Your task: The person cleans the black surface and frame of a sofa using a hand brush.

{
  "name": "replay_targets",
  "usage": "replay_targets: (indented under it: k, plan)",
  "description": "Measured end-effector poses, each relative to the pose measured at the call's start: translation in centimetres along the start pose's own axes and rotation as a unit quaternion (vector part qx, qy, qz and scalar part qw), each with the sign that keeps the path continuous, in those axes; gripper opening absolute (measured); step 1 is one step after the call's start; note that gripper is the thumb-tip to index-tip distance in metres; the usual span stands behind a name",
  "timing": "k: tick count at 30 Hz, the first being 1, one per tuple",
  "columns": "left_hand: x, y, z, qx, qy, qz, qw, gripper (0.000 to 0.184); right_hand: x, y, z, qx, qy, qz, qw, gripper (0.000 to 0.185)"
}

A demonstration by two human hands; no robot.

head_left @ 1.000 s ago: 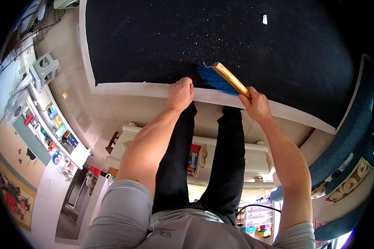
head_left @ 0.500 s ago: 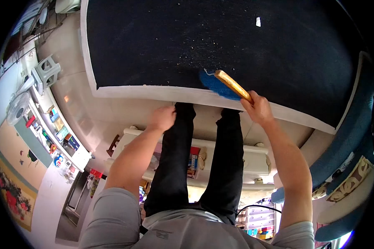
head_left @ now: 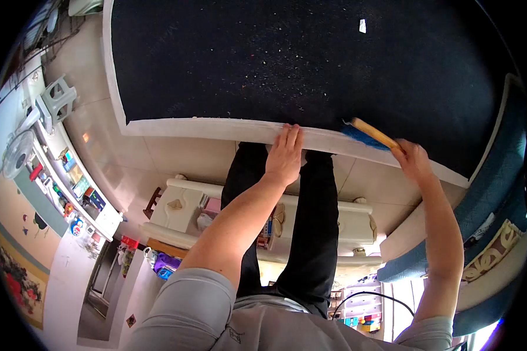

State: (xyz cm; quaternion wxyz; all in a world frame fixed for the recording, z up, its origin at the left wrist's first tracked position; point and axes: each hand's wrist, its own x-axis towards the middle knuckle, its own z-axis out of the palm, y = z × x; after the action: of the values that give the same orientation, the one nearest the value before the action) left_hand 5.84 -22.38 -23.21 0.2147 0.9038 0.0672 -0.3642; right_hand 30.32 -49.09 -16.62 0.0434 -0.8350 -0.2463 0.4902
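Observation:
My right hand [head_left: 414,161] is wrapped around the wooden handle of a brush [head_left: 376,133]. Its blue bristles touch the near edge of a black mat [head_left: 181,126] with a pale border. My left hand [head_left: 285,155] lies with fingers stretched out on that pale border, left of the brush, holding nothing. Pale crumbs [head_left: 269,64] are scattered over the middle of the black surface. Farther back on it lies a small white scrap [head_left: 362,26].
Behind my legs stands a cream low table [head_left: 187,207] with things on its lower shelf. A blue sofa [head_left: 480,216] borders the right side. On the left are a white plastic stool [head_left: 58,96], a fan [head_left: 19,157] and a shelf [head_left: 70,175] of small objects.
The brush has moved right along the mat's near edge in my right hand. My left hand has come forward and right from beside my leg, opening onto the pale border.

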Motion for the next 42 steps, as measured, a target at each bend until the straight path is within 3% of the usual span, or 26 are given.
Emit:
replay_targets:
  k: [8,12,17,18,21,24,26,29,32,38,39,40,42]
  plan:
    - [-0.8,-0.3,-0.4,0.048,-0.039,0.028,0.998,0.079,8.0,-11.4,-2.5,-0.084,-0.135,-0.013,0.987,0.038]
    - [-0.7,-0.3,-0.1,0.029,-0.041,0.023,0.998,0.080,9.5,-15.7,-1.2,-0.107,-0.155,-0.038,0.981,0.041]
    - [-0.7,-0.7,-1.0,0.006,-0.084,0.029,0.996,0.081,11.5,-20.6,0.7,-0.074,-0.103,-0.103,0.987,0.042]
    - [-0.9,-0.9,0.2,0.000,-0.032,0.038,0.999,0.081,11.9,-21.8,0.7,-0.066,-0.096,-0.108,0.987,0.042]
    - [-0.9,-0.7,0.3,-0.011,0.003,0.032,0.999,0.080,12.6,-26.2,1.5,-0.022,-0.103,-0.118,0.987,0.042]
    - [-0.7,-0.6,-1.5,0.053,-0.090,0.025,0.994,0.071,12.7,-27.8,1.8,0.056,-0.061,-0.136,0.987,0.041]
    - [-0.5,-1.4,-0.7,0.045,-0.092,0.047,0.994,0.072,12.1,-27.5,2.2,0.109,-0.017,-0.145,0.983,0.038]
    - [-0.5,-1.6,-0.1,-0.003,-0.045,0.055,0.997,0.074,10.2,-23.4,1.9,0.083,-0.014,-0.143,0.986,0.038]
    - [-0.7,-1.8,-0.2,-0.016,-0.038,0.050,0.998,0.074,9.6,-21.2,1.4,-0.025,-0.097,-0.087,0.991,0.042]
    - [-0.5,-1.9,0.2,-0.006,-0.074,0.055,0.996,0.068,13.5,-31.1,2.4,-0.055,-0.114,-0.111,0.986,0.045]
    - [-0.4,-1.9,0.4,0.000,-0.070,0.064,0.995,0.066,14.1,-32.2,2.5,-0.019,-0.105,-0.117,0.987,0.045]
    - [-0.1,-1.8,0.6,-0.019,-0.127,0.057,0.990,0.062,14.4,-33.1,2.4,0.017,-0.097,-0.122,0.988,0.045]
    - [-0.4,-2.0,1.2,-0.050,-0.086,0.055,0.994,0.068,14.3,-33.5,2.7,0.066,-0.056,-0.139,0.987,0.044]
